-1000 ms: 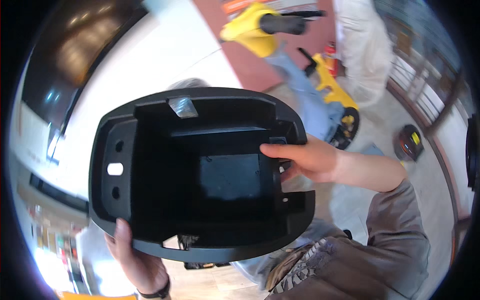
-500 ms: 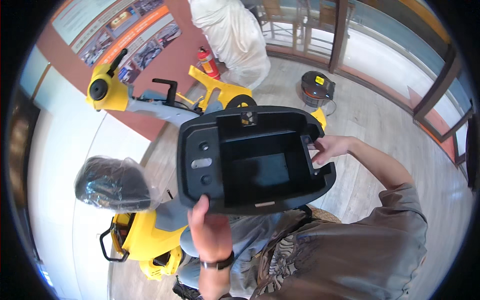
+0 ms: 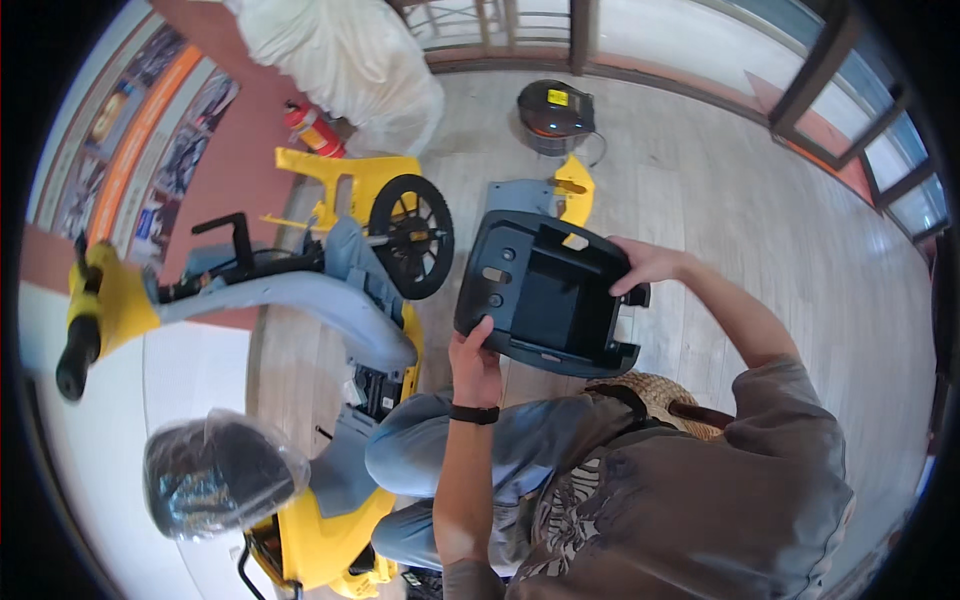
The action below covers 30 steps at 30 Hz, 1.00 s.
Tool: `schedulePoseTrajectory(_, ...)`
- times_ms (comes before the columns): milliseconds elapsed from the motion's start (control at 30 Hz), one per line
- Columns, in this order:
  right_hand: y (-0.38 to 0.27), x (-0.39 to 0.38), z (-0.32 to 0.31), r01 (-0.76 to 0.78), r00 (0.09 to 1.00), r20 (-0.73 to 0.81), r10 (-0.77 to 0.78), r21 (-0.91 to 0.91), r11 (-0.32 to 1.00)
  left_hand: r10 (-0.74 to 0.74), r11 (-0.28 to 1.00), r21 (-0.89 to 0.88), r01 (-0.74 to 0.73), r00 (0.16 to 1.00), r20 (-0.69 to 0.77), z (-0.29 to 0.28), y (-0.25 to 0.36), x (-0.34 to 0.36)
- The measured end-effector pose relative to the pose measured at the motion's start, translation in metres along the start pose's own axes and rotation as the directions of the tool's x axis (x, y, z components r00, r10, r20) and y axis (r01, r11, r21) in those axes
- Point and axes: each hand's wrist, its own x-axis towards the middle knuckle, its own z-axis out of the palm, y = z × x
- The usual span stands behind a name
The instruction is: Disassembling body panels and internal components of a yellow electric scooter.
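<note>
A black plastic storage bucket (image 3: 563, 300), with a slot and two round holes at its left end, is held out in front of me, its open top toward me. My left hand (image 3: 476, 362) grips its lower left corner, thumb on the rim. My right hand (image 3: 645, 265) is closed on its right side. To the left lies a partly dismantled yellow and grey scooter (image 3: 310, 300), with its black front wheel (image 3: 430, 240) and handlebar (image 3: 85, 310). A seat wrapped in clear plastic (image 3: 220, 465) is at the lower left.
Beyond the bucket are loose yellow panels (image 3: 577, 190), a grey piece (image 3: 515, 197) and a dark round lidded appliance (image 3: 555, 115). A red extinguisher (image 3: 312, 128) stands by a white covered bundle (image 3: 355, 60). Glass doors (image 3: 830, 110) edge the floor at upper right.
The bucket has moved away from my face and rightward, and is now smaller in view and tilted. Both hands still hold it. The view has turned, showing more floor and scooter.
</note>
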Motion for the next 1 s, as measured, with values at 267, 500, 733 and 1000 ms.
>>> schedulePoseTrajectory(267, 0.132, 0.015, 0.02, -0.231, 0.876, -0.452, 0.17, -0.085, 0.969, -0.161, 0.867, 0.446, 0.221, 0.972, -0.168, 0.007, -0.038, 0.045)
schedulePoseTrajectory(500, 0.245, -0.033, -0.032, -0.539, 0.466, -0.773, 0.431, 0.138, 0.831, 0.162, 0.693, 0.702, -0.165, 0.984, 0.072, -0.016, -0.032, -0.011)
schedulePoseTrajectory(733, 0.297, -0.006, -0.117, -0.256, -0.044, -0.801, 0.598, 0.587, 0.768, 0.309, 0.548, 0.837, -0.019, 0.934, -0.181, -0.064, -0.009, -0.111)
schedulePoseTrajectory(1000, 0.237, 0.16, -0.196, 0.664, -0.221, -0.392, 0.893, 0.61, 0.433, 0.375, 0.672, 0.74, 0.002, 0.861, -0.343, -0.084, -0.006, -0.157)
